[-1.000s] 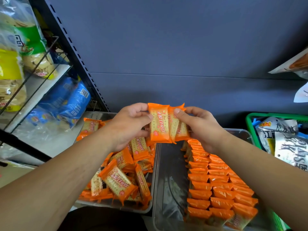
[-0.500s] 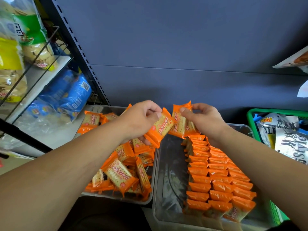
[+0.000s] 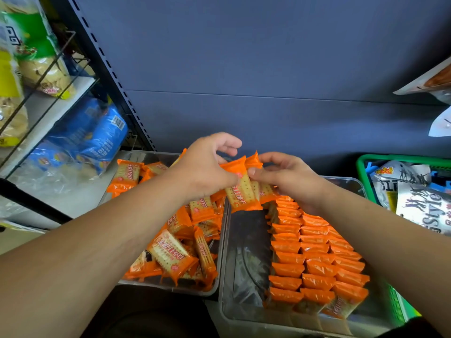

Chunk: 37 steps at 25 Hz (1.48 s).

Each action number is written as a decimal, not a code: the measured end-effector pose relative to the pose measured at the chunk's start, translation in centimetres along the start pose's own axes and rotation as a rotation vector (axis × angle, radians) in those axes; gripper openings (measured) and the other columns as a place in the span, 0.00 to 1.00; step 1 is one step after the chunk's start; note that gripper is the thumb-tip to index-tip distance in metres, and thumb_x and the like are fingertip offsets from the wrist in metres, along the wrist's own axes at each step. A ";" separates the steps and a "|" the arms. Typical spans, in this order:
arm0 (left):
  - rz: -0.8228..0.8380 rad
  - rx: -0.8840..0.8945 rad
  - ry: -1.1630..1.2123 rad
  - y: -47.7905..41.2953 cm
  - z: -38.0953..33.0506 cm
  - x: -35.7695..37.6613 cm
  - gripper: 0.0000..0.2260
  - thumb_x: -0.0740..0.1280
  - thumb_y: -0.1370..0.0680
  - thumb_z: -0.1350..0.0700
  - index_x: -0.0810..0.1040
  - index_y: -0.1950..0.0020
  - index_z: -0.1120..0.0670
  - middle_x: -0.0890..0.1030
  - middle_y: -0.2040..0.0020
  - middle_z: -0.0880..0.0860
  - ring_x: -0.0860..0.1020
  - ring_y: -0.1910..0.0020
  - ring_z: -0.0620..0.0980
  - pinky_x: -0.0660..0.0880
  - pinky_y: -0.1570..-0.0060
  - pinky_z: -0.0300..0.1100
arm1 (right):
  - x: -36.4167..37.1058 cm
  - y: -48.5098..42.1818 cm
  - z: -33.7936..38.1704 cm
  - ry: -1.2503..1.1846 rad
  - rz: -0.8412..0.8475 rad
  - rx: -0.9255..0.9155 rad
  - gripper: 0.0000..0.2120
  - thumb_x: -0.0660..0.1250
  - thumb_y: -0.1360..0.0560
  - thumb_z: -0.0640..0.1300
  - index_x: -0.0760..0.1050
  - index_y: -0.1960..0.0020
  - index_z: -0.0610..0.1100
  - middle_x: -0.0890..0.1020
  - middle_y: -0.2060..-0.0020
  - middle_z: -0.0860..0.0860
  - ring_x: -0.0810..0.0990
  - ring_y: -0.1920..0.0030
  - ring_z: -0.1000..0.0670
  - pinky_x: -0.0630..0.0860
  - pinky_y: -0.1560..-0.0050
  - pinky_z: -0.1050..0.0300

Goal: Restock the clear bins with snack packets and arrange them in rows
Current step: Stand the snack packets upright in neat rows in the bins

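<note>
Above clear bins (image 3: 245,264) — left hand (image 3: 205,167), right hand (image 3: 290,179) pinching orange packets (image 3: 241,190); green basket (image 3: 390,158) beside.

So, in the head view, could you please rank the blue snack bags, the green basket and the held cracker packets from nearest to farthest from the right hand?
1. held cracker packets: pinched by the right hand itself, above the bins.
2. green basket: off to the hand's right.
3. blue snack bags: far left, on the shelf.
</note>
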<state>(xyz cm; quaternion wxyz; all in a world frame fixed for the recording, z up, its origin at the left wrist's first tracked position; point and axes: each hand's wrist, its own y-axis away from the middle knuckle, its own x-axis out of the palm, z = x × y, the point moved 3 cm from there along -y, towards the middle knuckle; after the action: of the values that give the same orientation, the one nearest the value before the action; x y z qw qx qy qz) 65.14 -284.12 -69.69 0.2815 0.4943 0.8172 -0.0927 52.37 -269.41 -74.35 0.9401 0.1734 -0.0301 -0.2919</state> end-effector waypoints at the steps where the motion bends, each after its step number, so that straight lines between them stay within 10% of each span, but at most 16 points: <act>1: -0.049 0.005 0.009 -0.1 0.1 -0.1 0.31 0.82 0.32 0.62 0.78 0.32 0.46 0.81 0.40 0.44 0.85 0.49 0.46 0.85 0.49 0.50 | 0.1 0.1 0.1 -0.027 0.018 0.004 0.13 0.76 0.23 0.45 0.82 0.40 0.46 0.88 0.49 0.47 0.88 0.53 0.49 0.80 0.61 0.61; 8: -0.036 -0.029 -0.223 -0.6 1.5 0.5 0.26 0.68 0.23 0.34 0.84 0.56 0.58 0.83 0.63 0.55 0.81 0.65 0.52 0.81 0.56 0.58 | -0.7 0.6 0.5 -0.213 -0.003 0.029 0.16 0.74 0.23 0.47 0.81 0.37 0.44 0.87 0.45 0.44 0.87 0.46 0.42 0.84 0.49 0.45; 18: 0.145 -0.143 0.054 0.0 0.1 4.0 0.16 0.56 0.13 0.42 0.78 0.36 0.49 0.84 0.44 0.53 0.85 0.48 0.52 0.86 0.53 0.53 | -0.2 1.7 1.5 -0.221 0.027 0.083 0.24 0.76 0.24 0.49 0.74 0.33 0.40 0.87 0.45 0.42 0.88 0.46 0.43 0.84 0.43 0.40; 24: 0.253 -0.183 0.333 0.3 1.1 2.2 0.20 0.76 0.25 0.59 0.80 0.34 0.46 0.87 0.43 0.48 0.85 0.41 0.50 0.79 0.35 0.55 | 0.4 1.3 1.8 -0.243 0.102 0.078 0.16 0.72 0.21 0.42 0.77 0.34 0.40 0.86 0.43 0.42 0.86 0.42 0.42 0.82 0.39 0.43; 37: 0.241 -0.075 -0.043 0.5 3.6 0.8 0.34 0.82 0.29 0.61 0.74 0.25 0.52 0.81 0.35 0.51 0.81 0.37 0.48 0.78 0.34 0.45 | 0.2 -0.2 4.3 0.938 0.072 0.002 0.20 0.81 0.34 0.49 0.77 0.46 0.52 0.84 0.54 0.52 0.83 0.55 0.52 0.80 0.57 0.52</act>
<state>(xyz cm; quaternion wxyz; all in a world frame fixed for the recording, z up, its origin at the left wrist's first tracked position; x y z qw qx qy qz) 66.61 -284.82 -73.07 0.3262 0.5759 0.7486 -0.0381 51.77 -270.96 -70.41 0.8615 0.2862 0.3920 -0.1492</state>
